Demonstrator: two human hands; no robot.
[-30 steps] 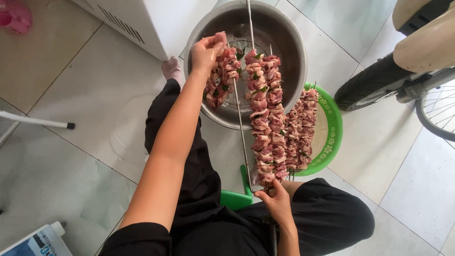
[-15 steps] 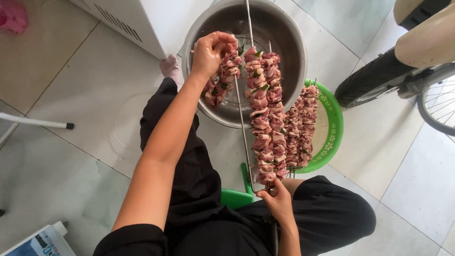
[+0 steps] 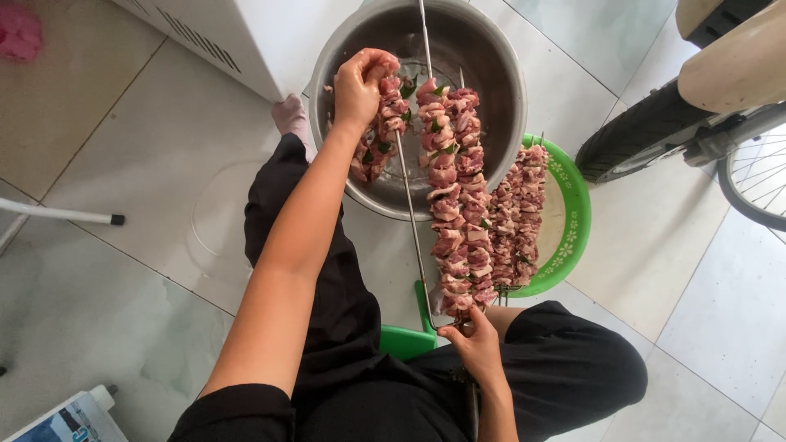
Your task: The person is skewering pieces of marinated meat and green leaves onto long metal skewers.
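Left hand (image 3: 360,86) shifted slightly, gripping meat (image 3: 378,131) inside bowl rim (image 3: 517,123); right hand (image 3: 477,348) gripping skewers (image 3: 458,196).

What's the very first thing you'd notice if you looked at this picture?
Long metal skewers packed with pink raw meat stand out in the middle, over a big steel bowl on the tiled floor. The left hand grips meat near the top of one skewer, while the right hand holds the skewers' lower ends. More loaded skewers lie on a green plate to the right of the bowl.

One steel bowl (image 3: 499,90); one green plate (image 3: 573,221); two hands (image 3: 360,86).
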